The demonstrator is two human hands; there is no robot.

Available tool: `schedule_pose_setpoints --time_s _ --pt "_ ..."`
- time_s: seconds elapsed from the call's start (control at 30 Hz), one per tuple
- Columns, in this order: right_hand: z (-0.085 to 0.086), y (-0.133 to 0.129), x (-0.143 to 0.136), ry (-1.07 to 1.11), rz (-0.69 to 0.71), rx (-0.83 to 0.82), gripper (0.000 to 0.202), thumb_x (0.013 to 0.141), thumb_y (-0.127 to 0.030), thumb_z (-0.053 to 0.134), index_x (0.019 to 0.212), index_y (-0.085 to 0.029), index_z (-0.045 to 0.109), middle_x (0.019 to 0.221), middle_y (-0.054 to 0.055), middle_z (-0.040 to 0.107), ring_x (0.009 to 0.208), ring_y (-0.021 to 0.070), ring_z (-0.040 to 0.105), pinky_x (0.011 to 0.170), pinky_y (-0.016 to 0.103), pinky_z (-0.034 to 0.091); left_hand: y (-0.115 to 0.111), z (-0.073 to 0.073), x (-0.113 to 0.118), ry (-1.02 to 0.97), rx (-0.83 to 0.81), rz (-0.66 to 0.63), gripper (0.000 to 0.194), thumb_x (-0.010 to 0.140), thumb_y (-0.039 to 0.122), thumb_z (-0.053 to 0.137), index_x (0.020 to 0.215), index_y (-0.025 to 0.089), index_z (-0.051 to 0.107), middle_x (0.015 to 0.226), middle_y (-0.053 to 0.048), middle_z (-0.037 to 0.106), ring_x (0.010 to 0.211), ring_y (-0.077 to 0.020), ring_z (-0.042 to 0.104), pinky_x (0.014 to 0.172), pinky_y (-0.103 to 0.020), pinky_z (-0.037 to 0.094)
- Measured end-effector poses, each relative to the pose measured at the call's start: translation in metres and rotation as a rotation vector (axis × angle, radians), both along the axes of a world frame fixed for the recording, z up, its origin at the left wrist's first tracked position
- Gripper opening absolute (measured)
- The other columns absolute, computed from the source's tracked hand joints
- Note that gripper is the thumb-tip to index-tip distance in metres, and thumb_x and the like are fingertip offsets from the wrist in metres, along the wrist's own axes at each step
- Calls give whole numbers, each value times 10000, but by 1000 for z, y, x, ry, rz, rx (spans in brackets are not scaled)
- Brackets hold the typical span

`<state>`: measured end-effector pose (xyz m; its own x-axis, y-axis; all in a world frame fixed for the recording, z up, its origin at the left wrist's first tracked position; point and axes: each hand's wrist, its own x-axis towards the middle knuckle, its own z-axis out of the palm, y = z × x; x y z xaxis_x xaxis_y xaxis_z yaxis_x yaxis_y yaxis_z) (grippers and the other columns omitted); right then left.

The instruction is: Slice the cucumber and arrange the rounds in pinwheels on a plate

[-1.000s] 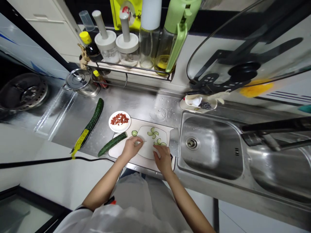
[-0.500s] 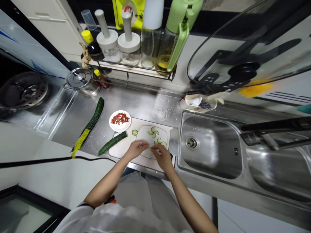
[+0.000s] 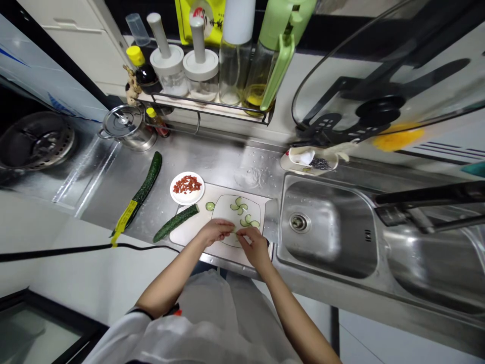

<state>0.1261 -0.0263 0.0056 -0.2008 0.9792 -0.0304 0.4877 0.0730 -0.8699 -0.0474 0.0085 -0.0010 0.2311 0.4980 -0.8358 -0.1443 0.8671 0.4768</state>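
My left hand (image 3: pixel 216 231) and my right hand (image 3: pixel 256 246) meet over the near part of a squarish white plate (image 3: pixel 222 208). Both are closed in a pinch on a small pale-green cucumber slice (image 3: pixel 234 230), mostly covered by the fingertips. Beyond them on the plate, curved cucumber slices (image 3: pixel 250 221) lie in two pinwheel-like clusters. The plate rests on a light cutting board (image 3: pixel 189 230). A cucumber end piece (image 3: pixel 209 206) sits left of the plate, and a cut cucumber (image 3: pixel 175 223) lies across the board's left edge.
A cleaver blade (image 3: pixel 272 220) lies at the board's right, beside the sink (image 3: pixel 329 227). A small white dish (image 3: pixel 195 197) holds red dried berries. Farther left are a whole cucumber (image 3: pixel 149 184) with yellow tape and a lidded pot (image 3: pixel 131 132). Above runs a condiment rack (image 3: pixel 212 105).
My left hand has shifted slightly and its fingers have curled more around the slice. My right hand stays almost in place. The clusters on the plate look the same.
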Motion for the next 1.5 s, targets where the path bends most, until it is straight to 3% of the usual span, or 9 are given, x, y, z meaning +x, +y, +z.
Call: schedule_pose_setpoints --time_s 0.17,0.37,0.63,0.9,1.23,1.37,1.5 --pt "-9 -5 -4 24 -135 -154 77 794 -256 536 813 -211 596 754 2 632 732 148 569 673 265 421 3 -12 1 95 116 -37 436 498 336 814 857 120 697 621 -1 607 557 -70 493 503 -196 278" --pt "-20 -11 -10 9 -174 -239 126 793 -269 519 798 -208 629 734 2 637 701 146 566 611 241 392 3 -14 4 318 387 -175 170 661 242 680 801 146 691 632 16 626 554 -82 516 577 -216 402" --pt "-28 -15 -20 -263 -110 -219 178 818 -224 509 828 -203 685 739 33 661 761 175 562 694 256 390 2 -8 7 664 727 -523 123 755 196 594 818 194 699 755 3 678 708 -125 587 677 -229 434" --pt "-26 -15 -23 -466 -14 -145 188 847 -198 515 840 -221 702 775 25 684 794 182 519 714 256 343 -3 -4 11 892 815 -759 159 837 215 522 909 218 664 888 -35 632 839 -156 580 736 -253 434" --pt "-27 -21 -24 -562 9 40 216 880 -211 492 828 -193 701 749 47 634 785 189 469 758 286 318 -13 -11 9 1024 939 -807 172 884 263 505 1025 209 588 919 -43 600 904 -183 525 760 -279 417" --pt "-31 -24 -23 -563 6 89 201 878 -215 503 855 -186 700 764 56 618 814 199 460 765 298 322 -15 -14 7 1045 1031 -863 176 909 271 459 950 208 618 901 -58 583 921 -197 485 821 -321 384" --pt "-31 -26 -21 -529 25 133 207 890 -230 495 861 -196 698 772 56 609 816 201 447 764 309 327 -17 -13 7 1053 1044 -836 191 910 298 462 934 225 637 933 -65 582 970 -219 442 832 -361 340"
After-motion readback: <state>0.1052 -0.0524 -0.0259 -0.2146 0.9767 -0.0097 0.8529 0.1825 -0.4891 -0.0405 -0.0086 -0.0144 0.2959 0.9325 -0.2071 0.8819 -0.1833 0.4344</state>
